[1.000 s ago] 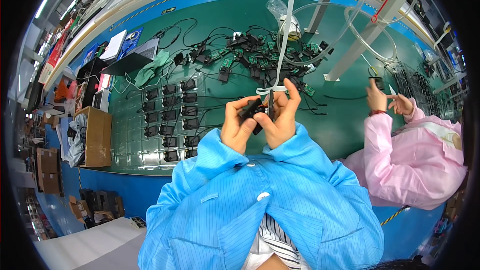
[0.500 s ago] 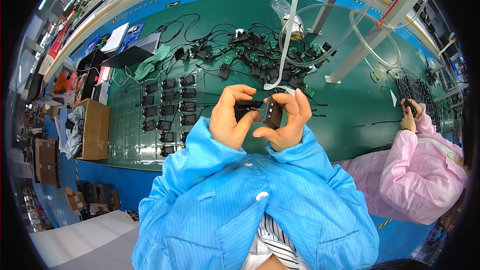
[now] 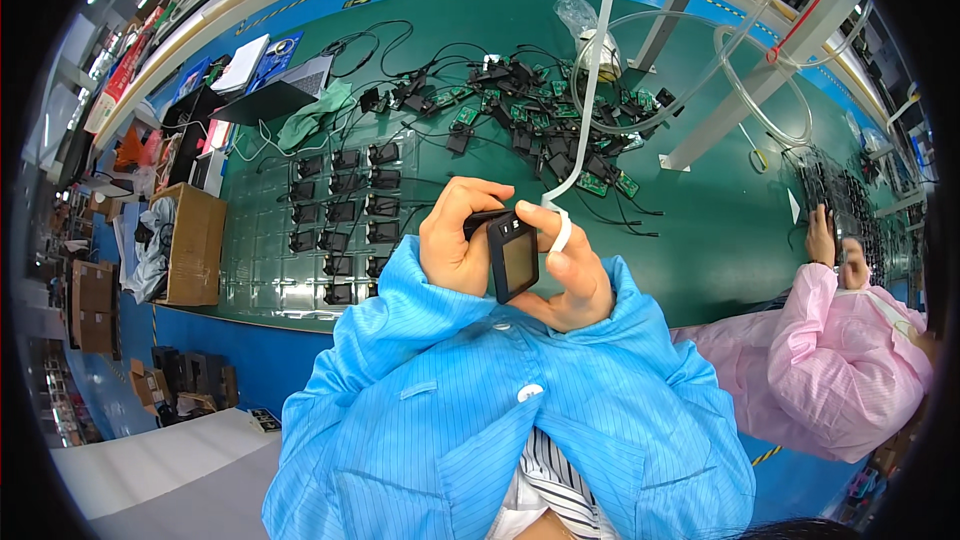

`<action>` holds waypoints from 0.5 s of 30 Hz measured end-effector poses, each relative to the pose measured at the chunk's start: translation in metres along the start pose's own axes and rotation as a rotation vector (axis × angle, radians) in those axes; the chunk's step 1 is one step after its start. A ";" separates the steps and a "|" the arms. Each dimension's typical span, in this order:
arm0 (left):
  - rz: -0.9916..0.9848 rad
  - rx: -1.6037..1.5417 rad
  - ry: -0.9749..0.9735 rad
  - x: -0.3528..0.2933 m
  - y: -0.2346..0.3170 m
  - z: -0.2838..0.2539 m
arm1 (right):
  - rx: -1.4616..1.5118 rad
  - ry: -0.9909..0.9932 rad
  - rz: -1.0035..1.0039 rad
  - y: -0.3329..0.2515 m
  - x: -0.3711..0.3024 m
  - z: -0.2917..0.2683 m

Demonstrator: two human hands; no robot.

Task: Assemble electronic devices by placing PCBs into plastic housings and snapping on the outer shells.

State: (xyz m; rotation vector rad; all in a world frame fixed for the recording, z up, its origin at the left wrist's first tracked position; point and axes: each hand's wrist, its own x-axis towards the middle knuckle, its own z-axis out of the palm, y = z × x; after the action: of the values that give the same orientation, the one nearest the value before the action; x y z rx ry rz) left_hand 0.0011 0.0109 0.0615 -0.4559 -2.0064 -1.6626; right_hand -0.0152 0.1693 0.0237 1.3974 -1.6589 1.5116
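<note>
Over the near edge of the table I hold a small black electronic housing with a rectangular window. My left hand grips a dark part at its left side, with the fingers curled over the back. The fingers of my right hand clasp the windowed part at its top and bottom edges. Both parts sit against each other, and whether they are joined I cannot tell. A white hose hangs from above down to my right hand, where a white band lies by the index finger.
Clear plastic trays with several black units stand at left. Behind lies a heap of green circuit boards and black housings with cables. A laptop, a cardboard box and a metal post flank the table. A co-worker in pink works at right.
The two black parts, apart with coloured wires between them before, have come together. The windowed part has turned to show its window. The co-worker's hands have moved apart.
</note>
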 end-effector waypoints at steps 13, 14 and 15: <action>-0.523 -0.486 -0.166 -0.004 0.008 0.012 | -0.330 0.014 0.323 -0.012 0.004 -0.008; -0.510 -0.411 -0.147 -0.007 0.010 0.015 | -0.395 -0.027 0.341 -0.013 0.004 -0.007; -0.496 -0.335 -0.129 -0.009 0.011 0.016 | -0.460 -0.068 0.359 -0.013 0.004 -0.006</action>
State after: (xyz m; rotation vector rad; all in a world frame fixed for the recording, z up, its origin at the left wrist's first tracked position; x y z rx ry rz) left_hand 0.0125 0.0298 0.0632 -0.1840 -2.0492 -2.3440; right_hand -0.0060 0.1757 0.0341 0.9483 -2.2151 1.1503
